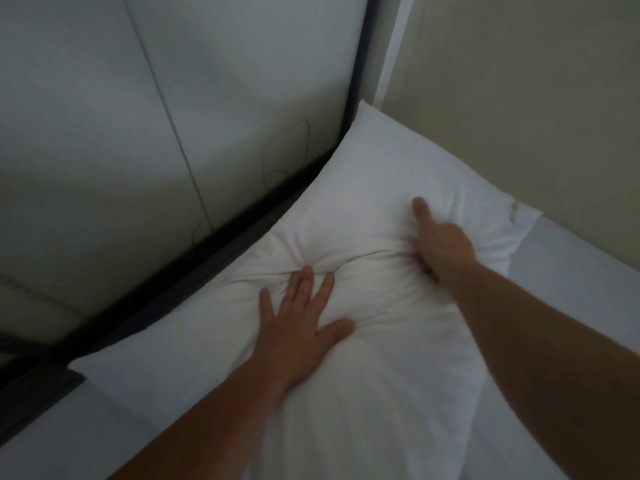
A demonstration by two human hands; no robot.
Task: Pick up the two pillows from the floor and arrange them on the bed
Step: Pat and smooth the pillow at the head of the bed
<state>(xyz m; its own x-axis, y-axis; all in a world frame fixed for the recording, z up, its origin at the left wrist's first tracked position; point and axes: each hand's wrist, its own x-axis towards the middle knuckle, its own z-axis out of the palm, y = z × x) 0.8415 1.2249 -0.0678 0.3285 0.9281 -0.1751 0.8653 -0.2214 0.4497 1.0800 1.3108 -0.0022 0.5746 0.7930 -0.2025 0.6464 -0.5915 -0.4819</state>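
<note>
A white pillow (pixel 377 188) lies on the bed (pixel 575 258) in the corner where the headboard meets the side wall. My left hand (pixel 298 317) presses flat on the pillow's near half, fingers spread, and the fabric creases around it. My right hand (pixel 440 242) is on the pillow's right part, its thumb stretched out and its fingers curled into a bunched fold of the cover. Only one pillow is clearly in view; whether a second lies under or beside it cannot be told.
A pale padded headboard (pixel 173 109) with a dark frame strip (pixel 214 247) runs along the left. A beige wall (pixel 519 98) closes the right side. White sheet shows at the lower left (pixel 52 427) and at the right of the pillow.
</note>
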